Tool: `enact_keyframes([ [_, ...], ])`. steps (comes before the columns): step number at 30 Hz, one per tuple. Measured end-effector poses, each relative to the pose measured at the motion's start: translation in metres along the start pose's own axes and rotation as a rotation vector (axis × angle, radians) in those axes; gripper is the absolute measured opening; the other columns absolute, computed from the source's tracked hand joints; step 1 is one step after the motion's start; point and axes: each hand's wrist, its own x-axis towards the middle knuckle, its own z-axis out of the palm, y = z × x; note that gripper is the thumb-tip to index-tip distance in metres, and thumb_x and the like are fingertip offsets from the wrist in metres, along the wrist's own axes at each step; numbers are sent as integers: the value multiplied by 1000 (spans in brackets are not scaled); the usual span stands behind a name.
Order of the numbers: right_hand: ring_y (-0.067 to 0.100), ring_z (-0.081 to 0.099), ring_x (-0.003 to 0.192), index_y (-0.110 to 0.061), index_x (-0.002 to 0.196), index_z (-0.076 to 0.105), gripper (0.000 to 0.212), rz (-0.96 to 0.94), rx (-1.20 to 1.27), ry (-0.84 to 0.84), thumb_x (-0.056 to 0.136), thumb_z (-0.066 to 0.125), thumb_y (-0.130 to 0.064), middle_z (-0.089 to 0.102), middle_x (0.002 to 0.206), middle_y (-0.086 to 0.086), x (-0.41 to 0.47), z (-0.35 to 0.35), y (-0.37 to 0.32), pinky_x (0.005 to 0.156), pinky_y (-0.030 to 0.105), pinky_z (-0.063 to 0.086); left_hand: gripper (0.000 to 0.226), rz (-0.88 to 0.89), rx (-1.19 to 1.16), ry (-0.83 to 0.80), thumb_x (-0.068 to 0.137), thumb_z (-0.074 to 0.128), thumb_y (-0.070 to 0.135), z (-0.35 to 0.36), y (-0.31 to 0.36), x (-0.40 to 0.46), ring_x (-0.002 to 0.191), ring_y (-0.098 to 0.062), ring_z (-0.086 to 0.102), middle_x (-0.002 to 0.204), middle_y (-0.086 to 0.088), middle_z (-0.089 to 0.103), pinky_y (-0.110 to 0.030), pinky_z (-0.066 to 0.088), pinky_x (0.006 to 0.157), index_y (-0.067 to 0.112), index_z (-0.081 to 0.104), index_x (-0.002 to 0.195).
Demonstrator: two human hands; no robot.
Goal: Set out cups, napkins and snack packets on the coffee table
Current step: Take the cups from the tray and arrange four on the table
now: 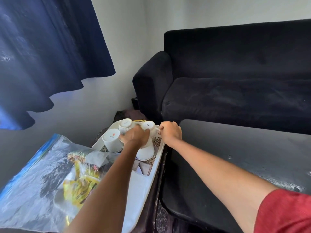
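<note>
Several white cups stand upside down on a white tray (143, 182). My left hand (134, 136) reaches over them, its fingers curled round an upturned cup (146, 152) under the palm. My right hand (170, 132) pinches the handle of another upturned cup (149, 126) at the tray's far end. Two more cups (111, 139) (125, 125) sit to the left. A clear plastic bag (42, 182) with yellow snack packets (80, 185) lies left of the tray. The black coffee table (244, 165) is to the right.
A black sofa (235, 81) stands behind the coffee table. Dark blue curtains (42, 56) hang at upper left. A woven mat lies on the tray under the cups. Dark cloth (129, 114) sits beyond the tray's far end.
</note>
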Motion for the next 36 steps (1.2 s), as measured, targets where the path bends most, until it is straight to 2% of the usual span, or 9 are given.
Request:
enact_keyframes([
  [3, 26, 62, 90, -15, 83, 66, 12, 12, 139, 4, 88, 55, -12, 68, 96, 5, -2, -10, 0, 67, 32, 45, 46, 22, -56, 98, 94, 37, 43, -4, 7, -7, 121, -30, 50, 125, -9, 61, -46, 21, 108, 18, 48, 130],
  [6, 27, 66, 86, -12, 81, 65, 11, 36, 330, 30, 87, 57, -10, 68, 93, 6, -6, -23, 4, 75, 42, 55, 46, 110, -143, 241, 94, 41, 40, -11, 17, -20, 118, -34, 53, 122, -14, 63, -43, 31, 103, 13, 50, 130],
  [9, 29, 66, 83, -8, 80, 66, 11, 46, 483, 100, 86, 58, -5, 67, 92, 11, -17, -42, 11, 78, 47, 55, 47, 150, -387, 300, 94, 44, 38, -15, 33, -42, 114, -34, 55, 122, -14, 62, -39, 41, 89, 10, 48, 131],
  [14, 26, 65, 76, -6, 79, 68, 6, -54, 528, 237, 83, 65, -7, 61, 83, 5, -50, -81, 34, 75, 47, 54, 29, 34, -955, 291, 94, 45, 29, -18, 72, -90, 100, -23, 56, 105, -1, 60, -29, 34, 76, 10, 54, 114],
  [18, 23, 61, 71, -5, 78, 69, 6, -179, 447, 336, 83, 64, -5, 56, 79, 3, -86, -117, 60, 70, 44, 52, 34, -216, -1327, 47, 93, 50, 35, -25, 95, -114, 99, -29, 62, 105, -14, 64, -40, 52, 85, 3, 60, 101],
  [22, 17, 57, 68, -7, 80, 71, 8, -298, 300, 420, 82, 64, -3, 58, 77, 2, -125, -151, 92, 63, 30, 47, 37, -238, -1467, -514, 89, 60, 41, -31, 111, -143, 89, -20, 61, 106, -10, 60, -33, 56, 64, 11, 57, 110],
  [25, 15, 58, 68, -9, 83, 72, 9, -337, 211, 435, 83, 64, -4, 60, 79, 1, -154, -171, 119, 61, 23, 44, 41, -213, -1450, -712, 85, 67, 39, -22, 123, -165, 95, -25, 61, 109, -18, 57, -35, 60, 55, 4, 57, 103],
  [32, 15, 64, 81, -13, 88, 68, 23, -180, 309, 400, 78, 57, 6, 58, 97, -1, -200, -196, 170, 73, 22, 53, 52, -126, -1386, -795, 75, 78, 28, 0, 158, -210, 93, -25, 69, 111, -17, 65, -36, 61, 66, -1, 60, 113],
  [36, 9, 61, 97, -26, 115, 57, 40, 107, 625, 204, 75, 60, -26, 56, 113, -9, -210, -209, 180, 84, 22, 49, 35, 24, -1304, -764, 81, 70, 20, 10, 174, -230, 86, -22, 71, 101, -14, 71, -33, 59, 77, 3, 64, 111],
])
